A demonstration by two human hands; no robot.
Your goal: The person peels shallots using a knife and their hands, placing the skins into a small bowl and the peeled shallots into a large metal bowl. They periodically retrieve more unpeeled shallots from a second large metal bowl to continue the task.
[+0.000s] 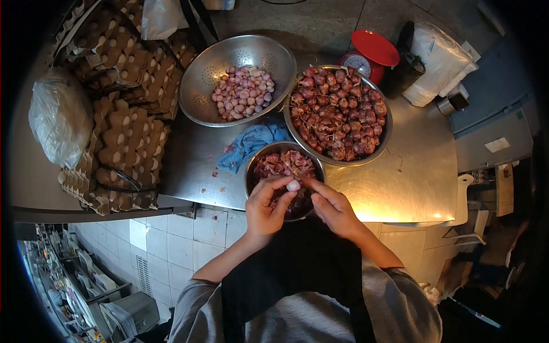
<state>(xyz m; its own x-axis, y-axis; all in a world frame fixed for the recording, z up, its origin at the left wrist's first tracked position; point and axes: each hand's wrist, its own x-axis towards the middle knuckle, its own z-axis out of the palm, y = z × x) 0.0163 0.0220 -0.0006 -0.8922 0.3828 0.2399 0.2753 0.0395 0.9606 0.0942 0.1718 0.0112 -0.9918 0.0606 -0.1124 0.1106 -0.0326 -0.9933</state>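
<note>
Here's the pale shallot, pinched in my left hand; my right hand crowds its other side, grip I can't tell; peelings bowl below

This is a kitchen, shown by the steel worktable, a colander and red scale at its far side, egg trays left of it, tiled floor below.

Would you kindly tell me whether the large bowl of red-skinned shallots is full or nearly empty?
Full: the shallots heap high in the bowl, hiding its bottom.
</note>
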